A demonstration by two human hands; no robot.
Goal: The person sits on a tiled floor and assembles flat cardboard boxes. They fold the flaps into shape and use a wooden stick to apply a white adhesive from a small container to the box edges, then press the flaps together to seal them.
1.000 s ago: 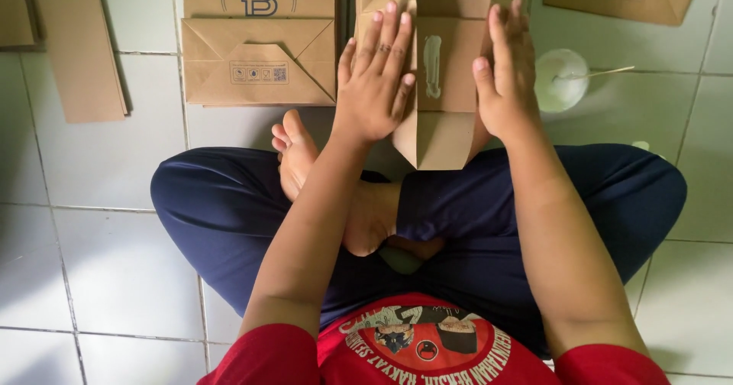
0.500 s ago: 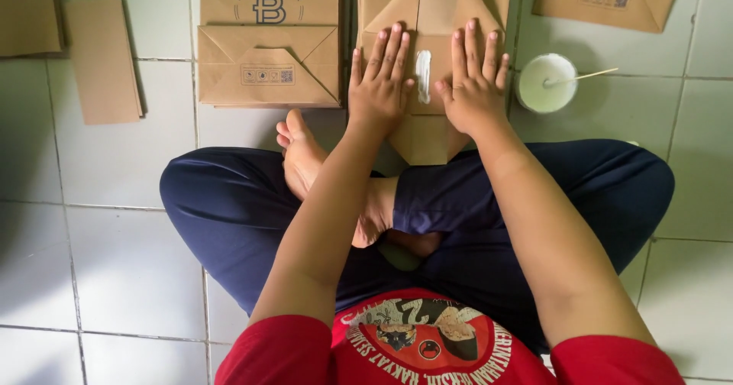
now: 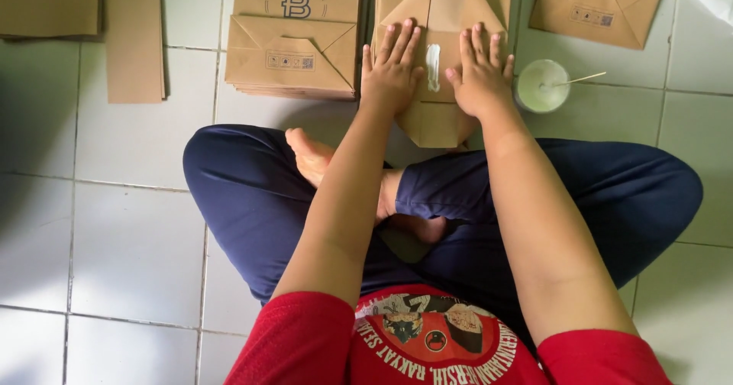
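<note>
Hands lowered since earlier: left hand [image 3: 391,76], right hand [image 3: 481,79] flat, fingers spread on bag [image 3: 443,11]; glue bowl [image 3: 541,85] beside.

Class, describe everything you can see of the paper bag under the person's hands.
The brown paper bag lies flat on the white tiled floor, its folded bottom flaps facing up. A white streak of glue runs down its middle. The left hand and right hand press flat either side of the streak.

Soft daylight, sharp focus, faint shadows, slight glare at top right.
</note>
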